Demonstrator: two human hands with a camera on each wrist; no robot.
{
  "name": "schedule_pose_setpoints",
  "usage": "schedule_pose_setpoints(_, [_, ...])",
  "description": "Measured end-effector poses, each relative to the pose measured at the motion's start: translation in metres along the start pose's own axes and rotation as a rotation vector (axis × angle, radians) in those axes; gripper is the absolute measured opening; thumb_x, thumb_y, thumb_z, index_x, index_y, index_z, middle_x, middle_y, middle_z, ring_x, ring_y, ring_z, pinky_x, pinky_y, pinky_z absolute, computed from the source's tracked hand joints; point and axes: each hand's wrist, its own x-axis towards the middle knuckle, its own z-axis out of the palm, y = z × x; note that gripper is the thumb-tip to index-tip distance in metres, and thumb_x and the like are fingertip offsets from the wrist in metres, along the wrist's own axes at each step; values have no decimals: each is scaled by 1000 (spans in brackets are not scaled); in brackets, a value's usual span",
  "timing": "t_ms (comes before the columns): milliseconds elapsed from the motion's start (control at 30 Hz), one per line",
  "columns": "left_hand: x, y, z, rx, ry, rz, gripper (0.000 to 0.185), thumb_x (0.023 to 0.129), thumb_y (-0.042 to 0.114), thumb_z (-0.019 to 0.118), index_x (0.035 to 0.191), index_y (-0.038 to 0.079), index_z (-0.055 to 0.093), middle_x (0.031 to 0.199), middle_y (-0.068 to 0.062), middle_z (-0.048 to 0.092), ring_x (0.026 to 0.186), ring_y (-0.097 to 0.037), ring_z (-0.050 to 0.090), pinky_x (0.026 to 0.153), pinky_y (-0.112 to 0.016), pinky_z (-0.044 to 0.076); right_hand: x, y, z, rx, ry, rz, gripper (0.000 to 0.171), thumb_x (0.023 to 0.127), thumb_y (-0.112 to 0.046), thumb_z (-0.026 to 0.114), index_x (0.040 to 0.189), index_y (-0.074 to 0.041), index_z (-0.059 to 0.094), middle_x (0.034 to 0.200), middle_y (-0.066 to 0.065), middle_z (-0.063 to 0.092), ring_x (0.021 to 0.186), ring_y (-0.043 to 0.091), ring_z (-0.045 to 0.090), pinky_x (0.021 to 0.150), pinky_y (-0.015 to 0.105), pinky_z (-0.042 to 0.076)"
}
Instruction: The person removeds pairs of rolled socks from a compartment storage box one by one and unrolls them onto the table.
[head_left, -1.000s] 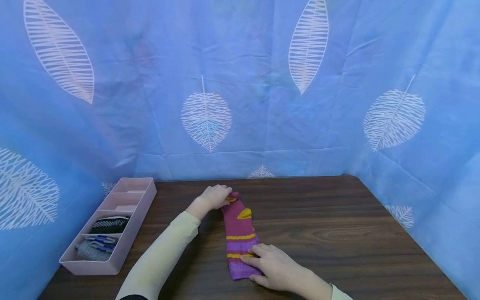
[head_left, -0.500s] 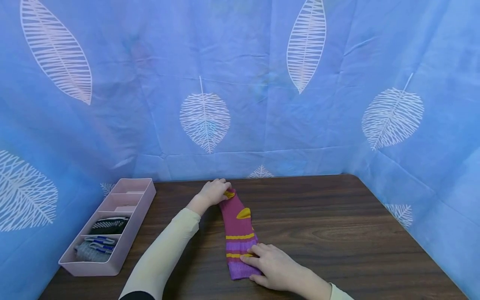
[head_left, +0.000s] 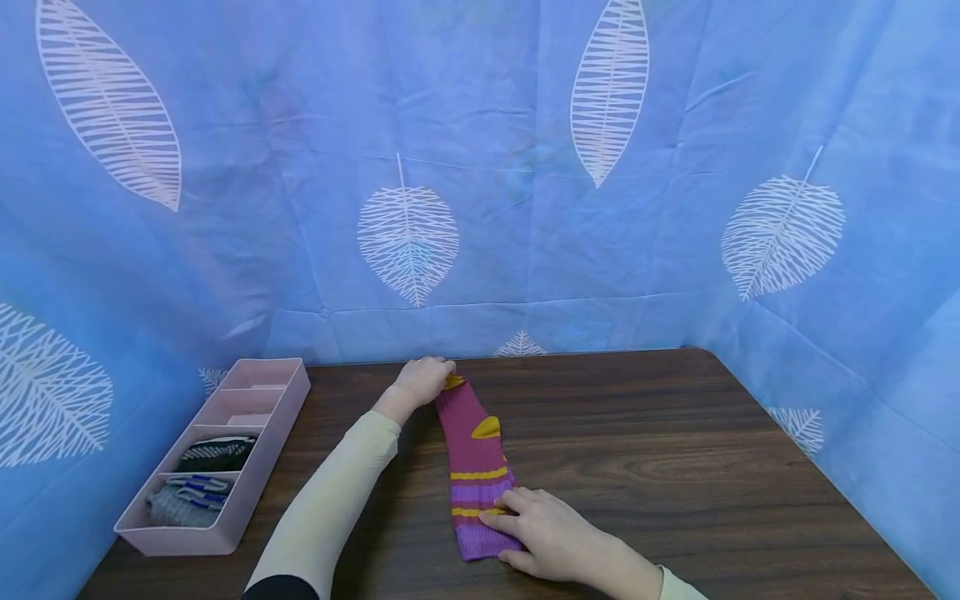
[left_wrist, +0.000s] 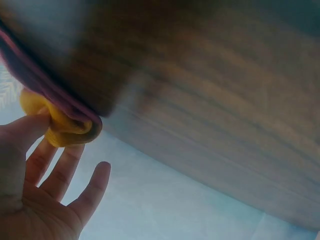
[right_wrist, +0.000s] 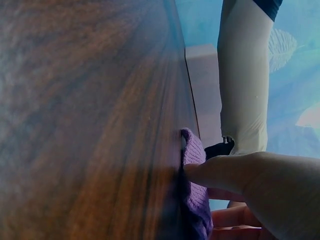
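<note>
A maroon and purple sock [head_left: 477,442] with yellow heel, toe and stripes lies lengthwise on the brown table, cuff toward me. My left hand [head_left: 422,382] pinches its far toe end between thumb and fingers. In the left wrist view, the bunched yellow toe [left_wrist: 65,122] sits between that thumb and the fingers, with the other fingers spread. My right hand [head_left: 551,533] rests on the purple cuff, fingers extended over it. The right wrist view shows its thumb [right_wrist: 200,174] against the ribbed cuff [right_wrist: 195,197]. Part of the cuff is hidden under the right hand.
A pale pink divided box [head_left: 266,467] stands at the left of the wooden table [head_left: 660,467]. Its two nearer compartments hold a dark folded bundle [head_left: 217,453] and a grey and blue folded bundle [head_left: 187,502]. A blue leaf-patterned curtain [head_left: 480,250] surrounds the table.
My left hand has moved slightly away and to the left with the toe end, so the sock's foot stretches farther out. The right hand has stayed on the cuff.
</note>
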Motion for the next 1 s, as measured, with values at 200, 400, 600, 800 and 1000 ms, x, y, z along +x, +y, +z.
schedule_pose_setpoints(200, [8, -11, 3, 31, 32, -57, 18, 99, 9, 52, 112, 14, 63, 107, -5, 69, 100, -24, 67, 82, -43, 56, -1, 0, 0, 5, 13, -12, 44, 92, -40, 65, 133, -23, 61, 111, -6, 61, 98, 8, 58, 83, 30, 52])
schedule_pose_setpoints(400, [11, -16, 1, 49, 30, -128, 17, 98, 14, 56, 114, 14, 62, 110, -7, 68, 103, -27, 65, 85, -47, 55, 0, -1, -1, -5, 32, -20, 44, 91, -40, 66, 131, -23, 62, 110, -6, 60, 96, 7, 58, 81, 28, 52])
schedule_pose_setpoints(600, [5, -15, 1, 69, 101, -55, 26, 97, 18, 60, 123, 14, 60, 122, -7, 62, 116, -27, 58, 93, -49, 52, 0, -1, -1, 0, 13, -14, 44, 92, -41, 65, 132, -24, 62, 111, -6, 60, 97, 6, 57, 81, 28, 52])
schedule_pose_setpoints(800, [-5, -11, 3, 108, 162, 151, 22, 95, 22, 63, 117, 16, 65, 114, -4, 63, 110, -25, 58, 89, -46, 52, 0, 0, -1, -7, 14, -17, 44, 92, -41, 65, 132, -24, 62, 109, -7, 60, 96, 6, 57, 81, 28, 52])
schedule_pose_setpoints(1000, [-13, -12, 5, 98, 64, 193, 36, 93, 33, 65, 127, 20, 64, 129, -2, 62, 122, -23, 56, 98, -48, 48, 1, 1, -1, 0, -1, -9, 44, 92, -41, 65, 132, -24, 62, 108, -7, 60, 94, 5, 56, 81, 28, 51])
